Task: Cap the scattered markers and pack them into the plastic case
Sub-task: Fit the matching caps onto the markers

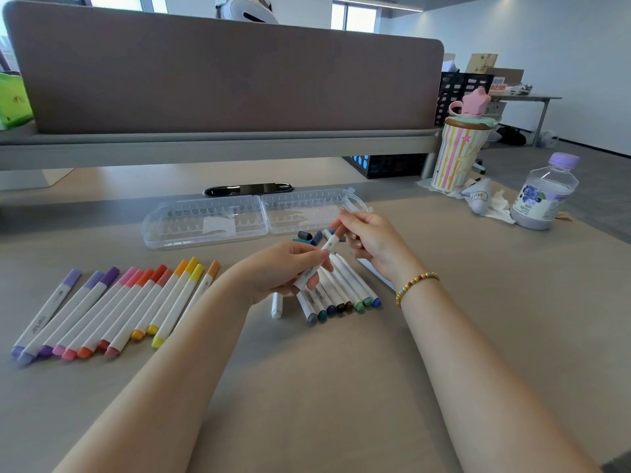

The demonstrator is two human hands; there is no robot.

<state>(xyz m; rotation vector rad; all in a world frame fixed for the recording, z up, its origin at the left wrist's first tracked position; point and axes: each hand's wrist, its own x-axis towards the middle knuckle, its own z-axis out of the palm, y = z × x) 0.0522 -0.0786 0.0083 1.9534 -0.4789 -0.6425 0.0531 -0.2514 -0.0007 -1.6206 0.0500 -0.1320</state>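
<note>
I hold one white-barrelled marker [319,259] slantwise above the smooth beige bench [341,387]: my left hand [286,271] curls its fingers round the lower barrel, while my right hand [370,238] pinches the brown cap [338,230] at the upper end between thumb and fingertips. Beneath my hands lies a loose heap of markers [341,295] with blue, green and dark ends, and a few loose dark caps [309,236] rest just behind it. To the left, a neat fan of capped markers [112,308] runs from purple through pink and orange to yellow. The clear plastic case [239,218], ridged inside, lies open and flat farther back. A glossy water bottle [544,194] with a lilac cap and a striped tumbler [456,155] stand at right.
</note>
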